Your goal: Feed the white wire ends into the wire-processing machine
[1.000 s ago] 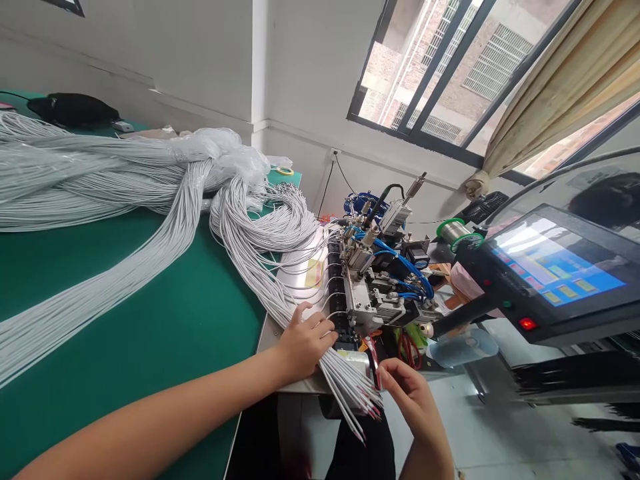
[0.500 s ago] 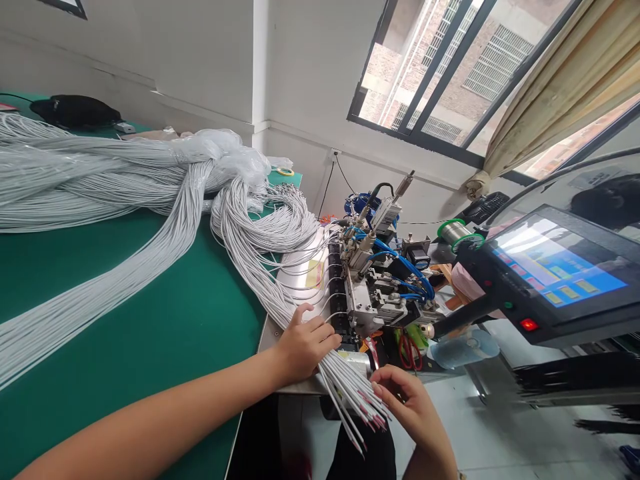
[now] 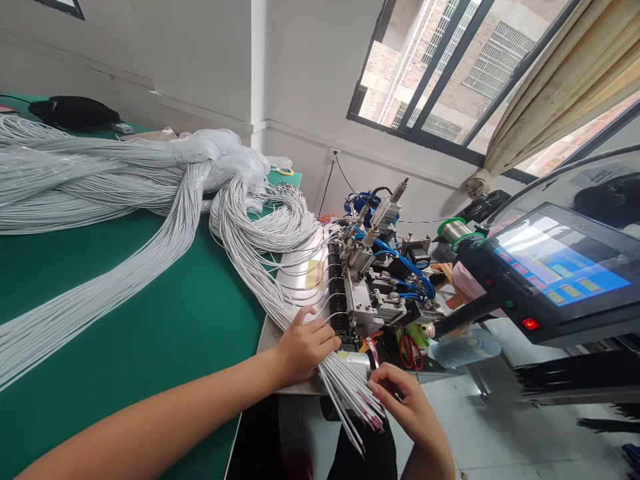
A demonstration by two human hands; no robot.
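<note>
A bundle of thin white cables [image 3: 345, 383] runs off the table's front corner, its reddish-tipped ends hanging over my legs. My left hand [image 3: 306, 348] is closed over the bundle beside the machine's black feed rail [image 3: 343, 323]. At the bundle's right edge, the thumb and forefinger of my right hand [image 3: 400, 397] are pinched together on a cable near the ends; the fingers partly hide the exact grip. Several single cables curve from the coiled part of the bundle [image 3: 280, 230] across a white plate [image 3: 300, 267] into the rail.
A green table [image 3: 200, 320] carries long cable bundles [image 3: 150, 267] and plastic wrap [image 3: 225, 150]. The bench machine [image 3: 370, 280] has blue air hoses. A control screen [image 3: 565, 260], a solder wire spool [image 3: 457, 233], red-handled scissors [image 3: 410, 350] and a clear bottle [image 3: 465, 348] are at right.
My right hand has shifted very slightly left and up along the cable ends. My left hand stays in place on the bundle.
</note>
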